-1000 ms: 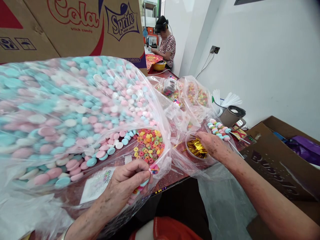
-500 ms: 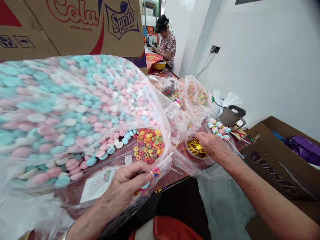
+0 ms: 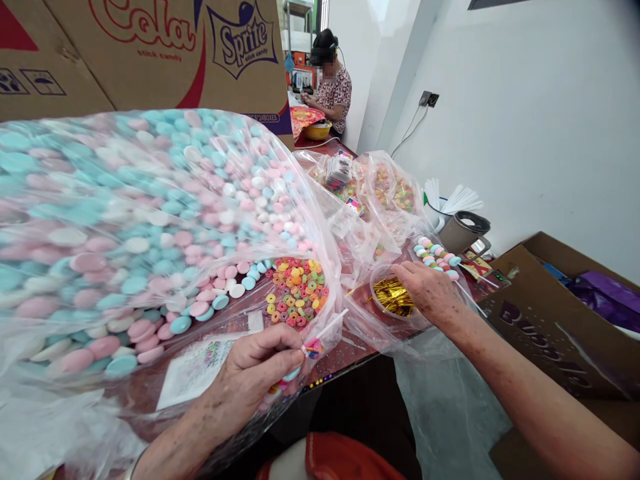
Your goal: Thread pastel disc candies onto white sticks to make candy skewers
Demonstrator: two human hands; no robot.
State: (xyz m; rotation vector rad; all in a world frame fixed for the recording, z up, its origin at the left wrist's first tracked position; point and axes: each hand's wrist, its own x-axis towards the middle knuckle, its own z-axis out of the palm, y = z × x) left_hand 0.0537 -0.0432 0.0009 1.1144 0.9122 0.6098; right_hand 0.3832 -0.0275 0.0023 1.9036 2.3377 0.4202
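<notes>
My left hand (image 3: 255,373) is closed round a candy stick (image 3: 315,341) threaded with coloured candies, its white stick end pointing up and right. The hand rests beside a huge clear bag of pink, blue and white disc candies (image 3: 145,227). My right hand (image 3: 425,290) reaches into a small clear tub of gold twist ties (image 3: 393,297), fingers curled down over the ties; what they pinch is hidden. A pile of small coloured ring candies (image 3: 297,290) lies between the hands.
A finished candy stick (image 3: 437,257) lies past the tub. Bags of ring candies (image 3: 390,187), a cup of white sticks (image 3: 450,203) and a dark mug (image 3: 465,230) stand behind. Cardboard boxes (image 3: 150,53) loom at left; an open box (image 3: 565,313) at right. A person (image 3: 333,87) sits far back.
The stick in my left hand has tilted so its white end now shows pointing up right. My right hand has barely shifted over the tub.
</notes>
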